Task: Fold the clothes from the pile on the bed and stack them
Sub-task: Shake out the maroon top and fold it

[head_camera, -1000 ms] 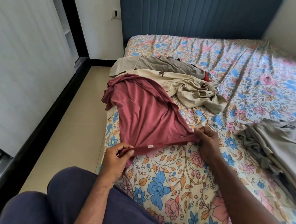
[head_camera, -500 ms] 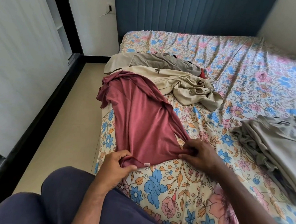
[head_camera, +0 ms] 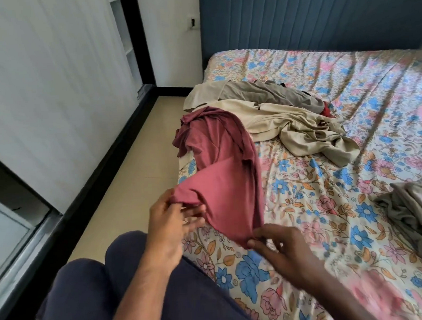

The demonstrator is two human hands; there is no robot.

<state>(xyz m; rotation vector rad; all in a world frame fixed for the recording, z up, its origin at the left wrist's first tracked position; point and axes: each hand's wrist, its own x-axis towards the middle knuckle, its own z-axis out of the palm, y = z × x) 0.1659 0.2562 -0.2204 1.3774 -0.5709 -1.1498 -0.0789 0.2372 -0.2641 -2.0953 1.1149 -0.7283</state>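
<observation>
A maroon shirt [head_camera: 220, 174] lies along the left edge of the floral bed [head_camera: 318, 202], its near end lifted off the sheet. My left hand [head_camera: 170, 219] grips the shirt's near left corner, fingers bunched in the cloth. My right hand [head_camera: 277, 245] pinches the lowest fold of the hem between thumb and fingers. Behind the shirt lies the pile: a cream garment [head_camera: 299, 127] and a grey-brown one [head_camera: 257, 92], both crumpled. A stack of folded grey clothes [head_camera: 415, 209] sits at the right edge.
My knees in dark blue trousers [head_camera: 129, 288] press against the bed's near left side. A beige floor strip [head_camera: 132, 184] runs between the bed and a white wardrobe wall [head_camera: 52, 83]. A blue padded headboard [head_camera: 307, 15] stands at the back.
Both hands lifted the shirt's hem off the sheet and brought its two corners closer together, so the near part now hangs folded between them. The camera swung left.
</observation>
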